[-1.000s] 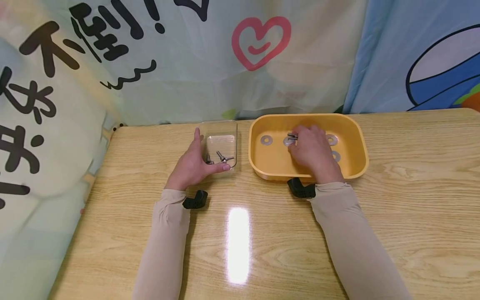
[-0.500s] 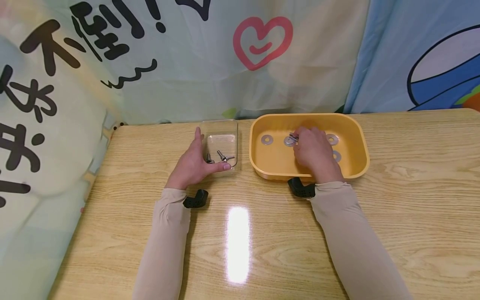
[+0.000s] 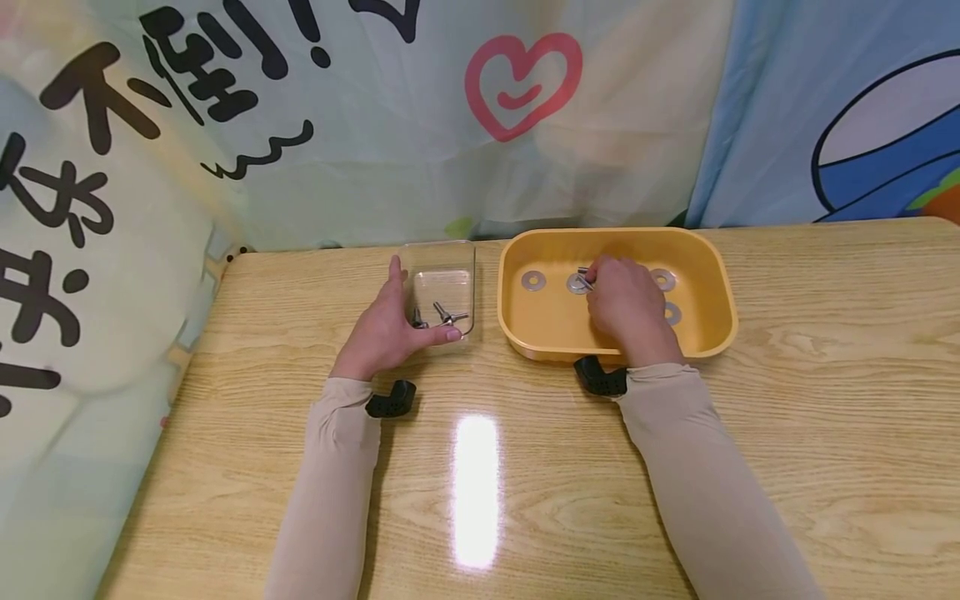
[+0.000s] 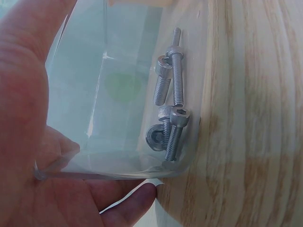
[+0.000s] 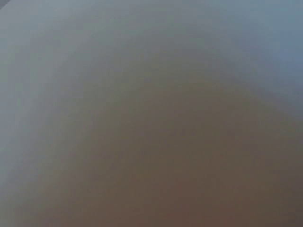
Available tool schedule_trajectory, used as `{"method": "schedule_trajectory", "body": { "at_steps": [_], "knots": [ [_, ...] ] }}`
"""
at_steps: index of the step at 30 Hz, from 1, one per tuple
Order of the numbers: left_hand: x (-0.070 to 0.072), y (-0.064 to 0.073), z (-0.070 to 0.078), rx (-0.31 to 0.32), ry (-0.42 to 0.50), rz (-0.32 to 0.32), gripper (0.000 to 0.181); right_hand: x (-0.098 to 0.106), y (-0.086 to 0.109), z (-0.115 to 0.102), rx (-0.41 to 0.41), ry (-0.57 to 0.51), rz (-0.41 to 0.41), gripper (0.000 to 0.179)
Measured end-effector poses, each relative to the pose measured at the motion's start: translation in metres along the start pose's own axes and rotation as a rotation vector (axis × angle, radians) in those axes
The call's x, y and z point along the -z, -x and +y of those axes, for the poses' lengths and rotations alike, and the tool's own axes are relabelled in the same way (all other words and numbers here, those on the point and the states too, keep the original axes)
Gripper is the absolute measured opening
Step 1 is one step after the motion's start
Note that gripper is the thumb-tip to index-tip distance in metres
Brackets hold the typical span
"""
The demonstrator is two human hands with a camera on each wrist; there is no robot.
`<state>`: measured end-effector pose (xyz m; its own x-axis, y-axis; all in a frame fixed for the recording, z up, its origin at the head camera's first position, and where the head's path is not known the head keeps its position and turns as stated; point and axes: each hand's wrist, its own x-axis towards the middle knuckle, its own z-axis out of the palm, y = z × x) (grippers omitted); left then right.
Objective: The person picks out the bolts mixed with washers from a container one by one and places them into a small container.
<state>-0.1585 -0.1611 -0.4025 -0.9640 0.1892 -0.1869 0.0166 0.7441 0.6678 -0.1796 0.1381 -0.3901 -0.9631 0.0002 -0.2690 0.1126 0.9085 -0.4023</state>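
My left hand [image 3: 386, 333] grips a clear plastic box [image 3: 442, 282], thumb across its near side and fingers along its left side. Several socket-head screws [image 4: 177, 78] lie in the box, bunched together in the left wrist view. Inside a yellow tray [image 3: 551, 333], my right hand [image 3: 633, 304] pinches metal screws [image 3: 585, 282] whose ends stick out left of its fingertips. Just below those screws a flat washer [image 3: 576, 284] lies on the tray floor. The right wrist view is a dark blur that hides the fingers.
Another washer [image 3: 533, 281] lies at the tray's left, and more [image 3: 663, 279] show right of the hand. Box and tray stand side by side near the back edge of the wooden table [image 3: 570, 500]. A printed cloth [image 3: 615, 150] hangs right behind them.
The screws at my right fingertips have shifted in angle, and that hand has moved slightly within the tray. My left hand and the box have stayed put.
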Motion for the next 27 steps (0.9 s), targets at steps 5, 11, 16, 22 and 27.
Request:
{"method": "schedule_trajectory", "body": {
  "at_steps": [5,11,16,22,27],
  "knots": [
    [0.0002,0.0006,0.0002,0.003,0.002,-0.001,0.14,-0.0004,-0.0013,0.0002,-0.018,-0.008,-0.005,0.024],
    [-0.0002,0.0007,-0.0001,0.002,0.005,0.002,0.139,-0.001,-0.0029,0.0011,-0.028,0.002,-0.018,0.02],
    [0.0004,0.0006,0.0007,0.001,0.001,0.002,0.14,-0.0004,-0.0038,0.0009,-0.032,0.01,-0.028,0.022],
    [0.0006,0.0011,0.001,0.006,0.006,-0.002,0.14,0.0001,-0.0028,0.0003,-0.033,0.013,-0.04,0.024],
    [0.0003,0.0013,0.0006,0.006,0.01,-0.003,0.141,0.0002,-0.0022,-0.0005,-0.043,-0.001,-0.044,0.024]
  ]
}}
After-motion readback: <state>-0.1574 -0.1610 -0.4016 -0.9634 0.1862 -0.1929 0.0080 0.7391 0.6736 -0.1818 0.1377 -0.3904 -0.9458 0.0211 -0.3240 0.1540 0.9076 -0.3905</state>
